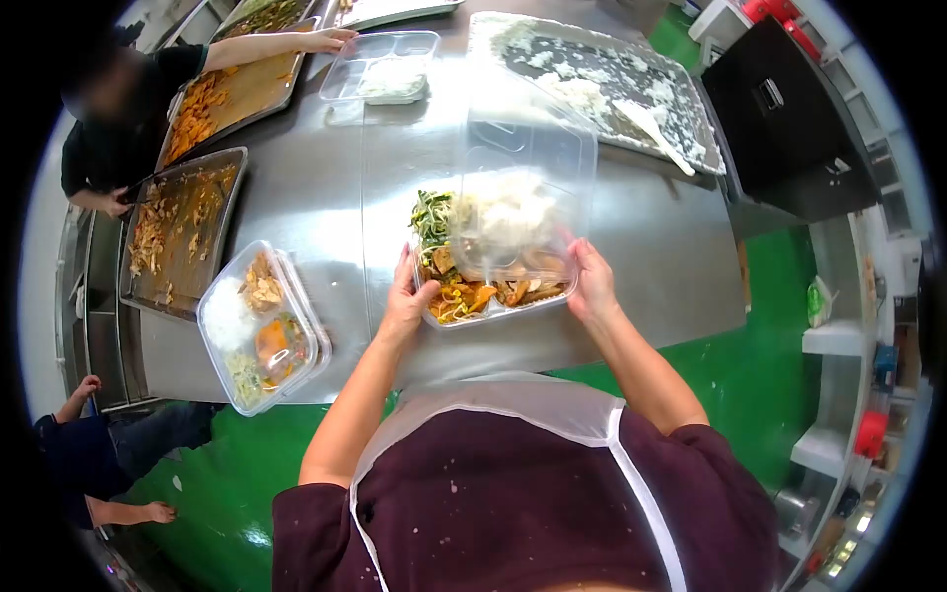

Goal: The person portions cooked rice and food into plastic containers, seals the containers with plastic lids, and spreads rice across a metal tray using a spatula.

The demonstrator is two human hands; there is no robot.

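Observation:
A clear plastic meal box (456, 314) sits in front of me on the steel table, with greens, rice, bean sprouts and brown pieces in its compartments. My left hand (404, 301) holds its left edge, the thumb over the rim. My right hand (592, 281) grips the right side. A clear lid (533, 118) lies tilted over the rice and the right part of the box, with the greens at the left uncovered. To the left stand stacked, lidded meal boxes (261, 335) with food inside.
A large rice tray (710, 158) with a white paddle (656, 136) lies at the back right. Food trays (232, 187) line the left. A co-worker's hand (330, 39) touches another box (380, 49). A black case (789, 118) stands right.

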